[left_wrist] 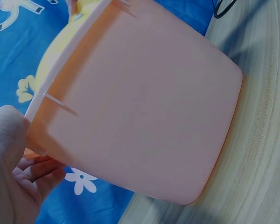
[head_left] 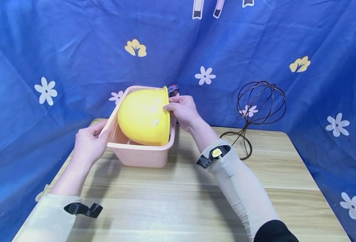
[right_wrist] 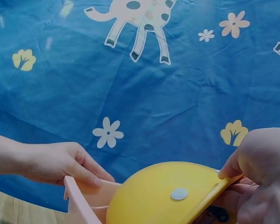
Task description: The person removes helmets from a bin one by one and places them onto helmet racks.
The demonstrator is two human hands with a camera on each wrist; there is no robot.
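Observation:
A yellow hard hat point(head_left: 144, 116) lies tilted on its side within the mouth of a pink plastic bin point(head_left: 141, 158), its brim facing right. My right hand point(head_left: 182, 109) pinches that brim between thumb and fingers. At the bin's left rim, my left hand point(head_left: 90, 143) grips the edge, thumb on the inner side. In the left wrist view the bin's outer wall point(left_wrist: 144, 102) fills most of the picture, the left hand point(left_wrist: 23, 172) at its rim. Inside the hat, dark straps point(right_wrist: 219, 213) show partly in the right wrist view.
A brown wire whisk-shaped object point(head_left: 261, 104) stands at the back right of the wooden table point(head_left: 153, 201), near the blue patterned cloth point(head_left: 171, 40) hanging behind. A small blue and red item point(head_left: 173, 88) shows behind the hat's brim, mostly hidden.

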